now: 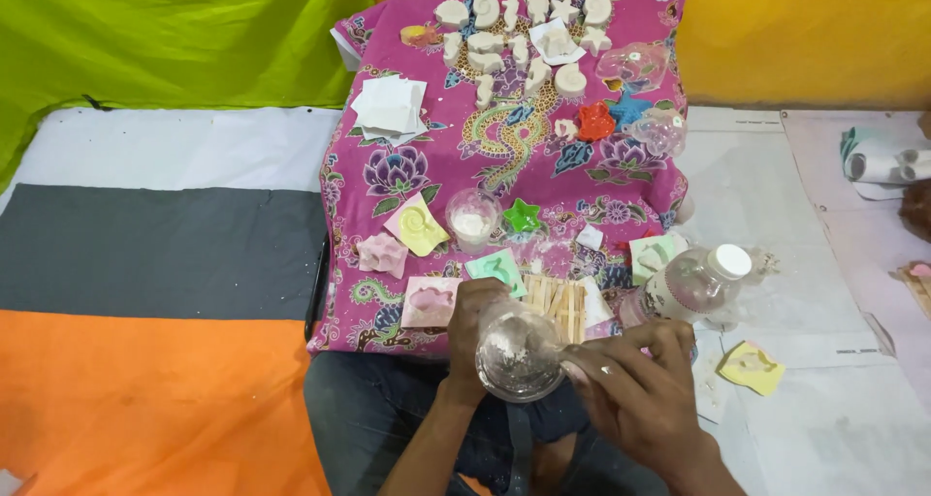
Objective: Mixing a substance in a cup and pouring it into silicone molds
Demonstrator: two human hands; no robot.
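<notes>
Your left hand gripping a clear cup, your right hand pinching its rim, low table under magenta floral cloth, white plaster casts, yellow wall, green sheet.

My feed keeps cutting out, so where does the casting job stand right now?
Done: a batch of white casts lies at the far end of the cloth. In hand: the left hand holds a clear cup with white residue, and the right hand is at its rim. Left: the coloured moulds near the person, some looking unfilled; another cup of white powder and a bottle stand ready.
</notes>
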